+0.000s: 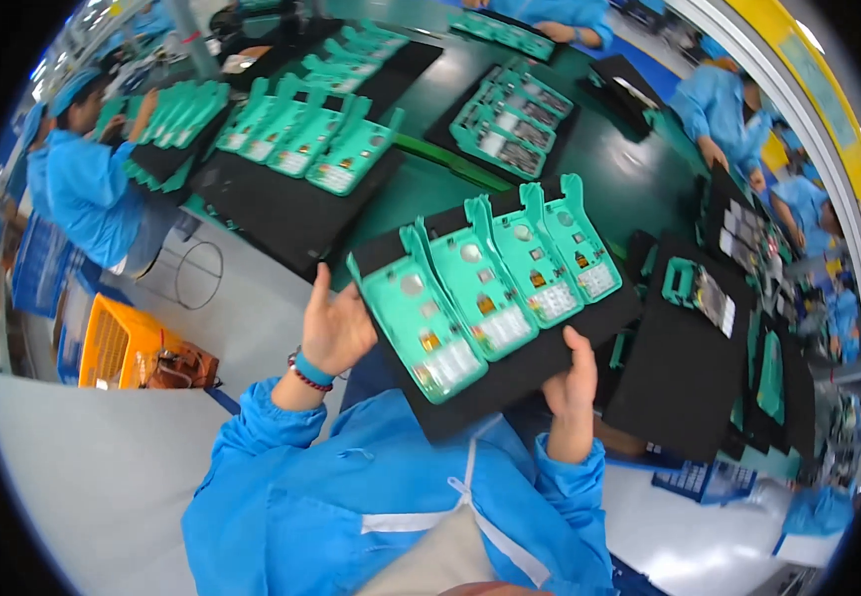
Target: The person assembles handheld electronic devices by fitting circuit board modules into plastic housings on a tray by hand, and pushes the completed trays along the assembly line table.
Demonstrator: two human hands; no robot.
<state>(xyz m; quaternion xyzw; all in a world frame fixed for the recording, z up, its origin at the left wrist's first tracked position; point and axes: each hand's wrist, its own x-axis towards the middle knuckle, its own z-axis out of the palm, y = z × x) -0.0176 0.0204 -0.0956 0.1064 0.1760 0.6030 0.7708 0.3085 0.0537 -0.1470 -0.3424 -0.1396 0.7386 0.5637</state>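
Both hands carry a black tray (pixel 510 372) above the green desk (pixel 619 179): left hand (pixel 334 328) supports its near-left edge, right hand (pixel 572 382) clamps the near edge, keeping it level so four green housings (pixel 490 283) stay side by side.

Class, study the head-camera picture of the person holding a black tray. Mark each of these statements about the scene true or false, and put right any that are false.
1. The black tray carries four green housings. True.
2. Only the right hand holds the tray. False: the left hand grips its other edge too.
3. The left wrist wears a band. True.
4. The person's sleeves are red. False: they are blue.
5. An orange crate stands on the floor at the person's left. True.
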